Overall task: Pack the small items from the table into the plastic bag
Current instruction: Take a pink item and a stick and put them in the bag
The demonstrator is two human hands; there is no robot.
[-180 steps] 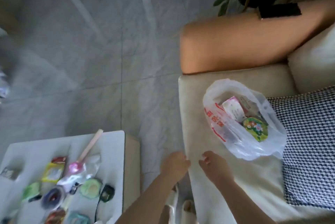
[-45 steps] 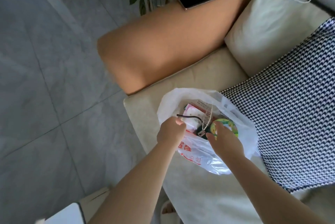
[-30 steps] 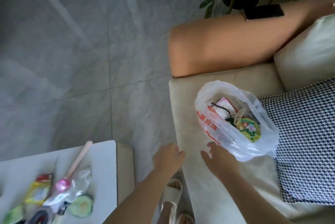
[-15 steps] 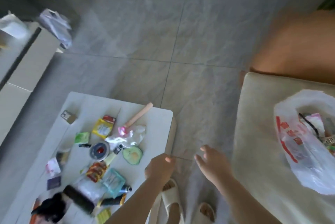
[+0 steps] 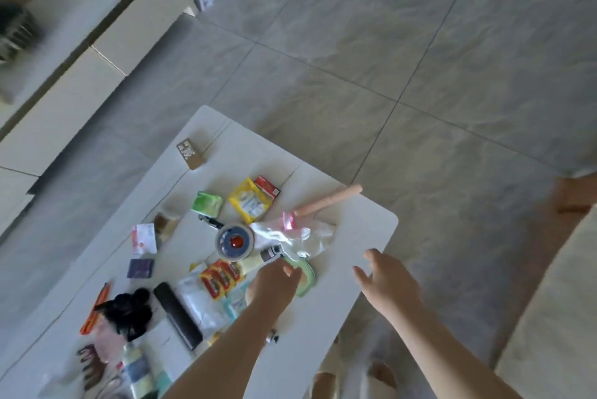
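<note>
Several small items lie on the white table: a green round disc, a round grey tin with a red centre, a yellow packet, a red-and-yellow packet, a crumpled clear wrapper and a wooden-handled tool. My left hand is down on the green disc with its fingers curled over the disc's left part; blur hides whether it grips. My right hand hovers over the table's right edge, fingers spread, holding nothing. The plastic bag is out of view.
A black bar, a black hair tie and a bottle lie at the table's near left. The beige sofa is at the right, a low white cabinet at the far left, slippers on the tiled floor.
My view swung from the bag on the sofa to the table. Both empty hands moved left, and my left hand came down on the green disc.
</note>
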